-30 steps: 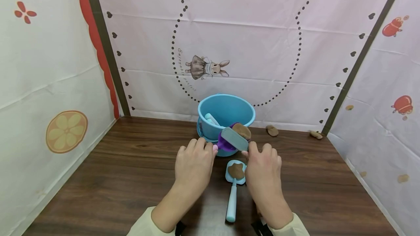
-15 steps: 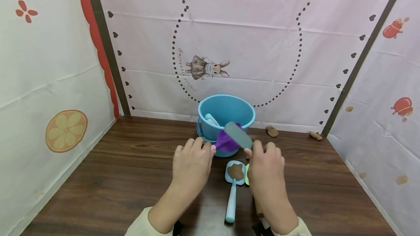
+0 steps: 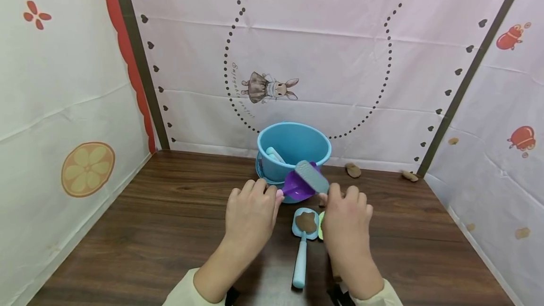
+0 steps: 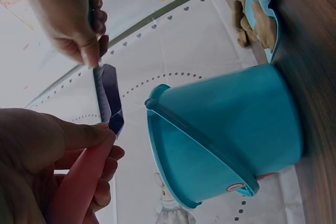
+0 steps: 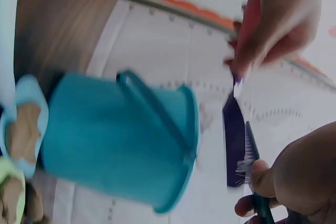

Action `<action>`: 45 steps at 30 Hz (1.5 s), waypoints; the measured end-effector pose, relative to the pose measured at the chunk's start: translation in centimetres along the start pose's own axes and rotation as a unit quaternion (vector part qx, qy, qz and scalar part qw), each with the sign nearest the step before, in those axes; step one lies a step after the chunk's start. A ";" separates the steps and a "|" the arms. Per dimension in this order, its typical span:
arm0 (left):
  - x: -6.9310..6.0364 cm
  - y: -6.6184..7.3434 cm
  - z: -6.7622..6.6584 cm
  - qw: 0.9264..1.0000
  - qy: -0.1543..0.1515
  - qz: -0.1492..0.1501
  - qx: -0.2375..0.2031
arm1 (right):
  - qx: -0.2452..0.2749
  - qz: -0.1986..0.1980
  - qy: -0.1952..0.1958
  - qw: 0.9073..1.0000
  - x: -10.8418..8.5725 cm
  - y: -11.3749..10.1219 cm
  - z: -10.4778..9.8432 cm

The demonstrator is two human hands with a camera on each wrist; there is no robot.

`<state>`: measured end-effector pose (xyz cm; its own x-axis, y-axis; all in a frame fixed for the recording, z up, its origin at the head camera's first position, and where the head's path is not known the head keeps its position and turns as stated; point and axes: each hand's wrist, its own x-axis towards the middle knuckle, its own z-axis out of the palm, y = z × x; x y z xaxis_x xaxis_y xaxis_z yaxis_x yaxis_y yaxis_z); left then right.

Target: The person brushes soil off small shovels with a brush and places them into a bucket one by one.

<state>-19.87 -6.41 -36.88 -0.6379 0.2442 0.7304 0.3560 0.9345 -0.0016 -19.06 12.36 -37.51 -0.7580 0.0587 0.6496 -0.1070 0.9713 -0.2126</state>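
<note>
Both forearms stretch in, backs of the hands uppermost! Left hand (image 3: 251, 211) curls tight round one purple shovel (image 3: 294, 187) by its pink handle; right hand (image 3: 347, 223) grips one grey brush (image 3: 312, 177), laid over that raised purple blade, right before the bucket's front. Below, one blue shovel (image 3: 302, 249) lies on the table (image 3: 191, 211), carrying one brown piece (image 3: 306, 222). Beyond stands one blue bucket (image 3: 276, 170); farther back, two brown lumps (image 3: 352, 170), well apart.
</note>
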 end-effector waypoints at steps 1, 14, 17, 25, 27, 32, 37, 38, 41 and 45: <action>0.0 0.0 0.0 1.000 0.000 0.001 0.001 | 0.000 0.010 -0.001 1.000 0.2 0.4 0.0; -0.1 -0.1 0.3 1.000 -0.009 -0.006 -0.002 | 0.010 -0.045 -0.013 0.999 -0.6 -1.1 0.0; 0.0 -0.1 0.2 1.000 -0.006 -0.006 -0.008 | -0.001 -0.068 -0.010 0.998 -0.9 -1.8 0.5; -0.1 0.0 0.2 1.000 -0.014 -0.004 -0.014 | 0.010 0.021 -0.018 1.000 0.9 1.4 0.0; -0.1 0.0 0.2 1.000 -0.015 -0.005 -0.011 | 0.009 0.036 -0.011 0.999 1.1 1.9 -0.3; -0.1 -0.3 0.2 1.000 -0.019 -0.014 -0.001 | 0.022 0.001 0.002 1.000 0.4 0.8 -0.4; -0.2 -0.4 0.3 1.000 -0.020 -0.015 -0.006 | 0.030 -0.077 -0.030 0.996 -1.1 -1.7 0.0; -0.1 -0.4 0.3 1.000 -0.019 -0.014 -0.007 | 0.029 -0.079 -0.033 0.996 -1.1 -1.8 0.1; 0.0 -0.3 0.2 1.000 -0.014 -0.013 -0.009 | 0.023 -0.056 -0.023 0.998 -0.7 -1.2 0.0; -0.1 -0.2 0.1 1.000 -0.011 -0.010 -0.007 | 0.016 0.004 -0.020 1.000 0.3 0.7 -0.3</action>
<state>-19.93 -6.59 -36.99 -0.6603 0.2318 0.7143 0.3532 0.9353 0.0230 -19.13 13.15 -37.22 -0.7839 0.0568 0.6183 -0.1207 0.9629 -0.2415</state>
